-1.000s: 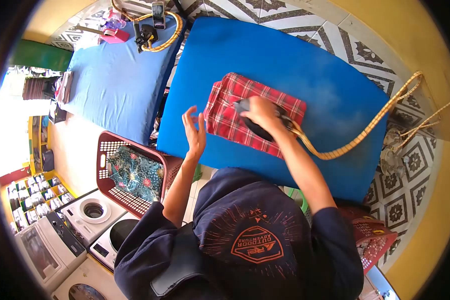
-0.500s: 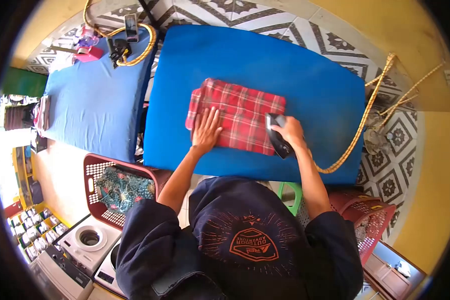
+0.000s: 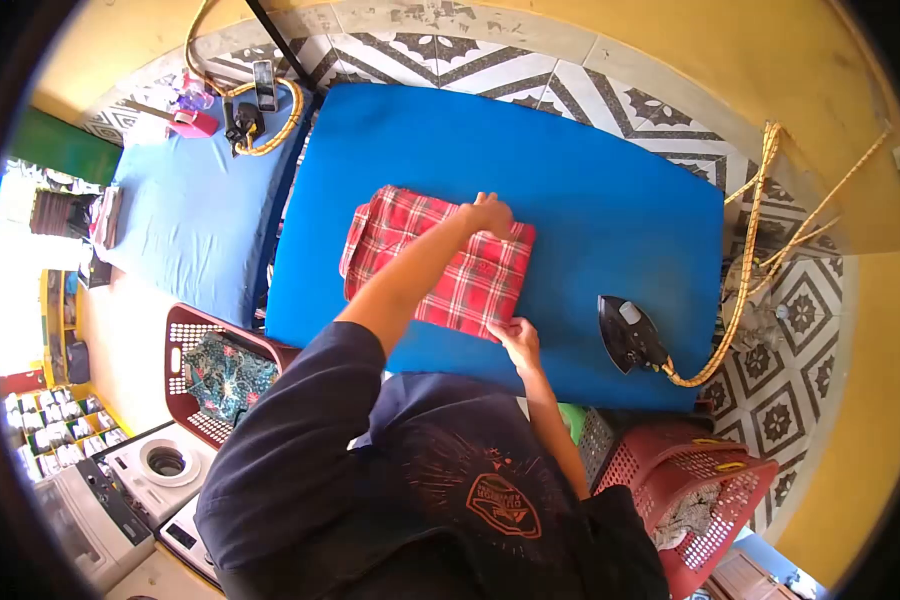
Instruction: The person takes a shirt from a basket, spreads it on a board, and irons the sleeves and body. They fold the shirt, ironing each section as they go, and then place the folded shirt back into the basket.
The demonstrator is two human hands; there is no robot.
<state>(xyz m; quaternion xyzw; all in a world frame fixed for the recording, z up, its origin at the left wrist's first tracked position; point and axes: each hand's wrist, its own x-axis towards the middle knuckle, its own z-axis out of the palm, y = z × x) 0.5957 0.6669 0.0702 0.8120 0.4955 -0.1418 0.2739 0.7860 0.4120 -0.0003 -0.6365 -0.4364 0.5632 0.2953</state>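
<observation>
A folded red plaid garment (image 3: 425, 250) lies on the bright blue padded ironing table (image 3: 590, 170). My left hand (image 3: 490, 213) reaches across and grips the garment's far right corner. At the garment's near right corner, my right hand (image 3: 518, 338) pinches the edge. A black iron (image 3: 628, 333) rests flat on the blue pad to the right of the garment, apart from both hands, with its braided yellow cord (image 3: 745, 270) running up the wall.
A second, lighter blue table (image 3: 185, 210) at the left holds a phone, a pink item and a coiled cord. A maroon basket (image 3: 220, 375) with patterned cloth stands below left; another red basket (image 3: 705, 495) stands at the right. Washing machines (image 3: 120, 500) sit lower left.
My right hand set the iron down on the pad's right side and moved to the garment's near corner. My left hand shifted from pressing the garment's left part to gripping its far right corner.
</observation>
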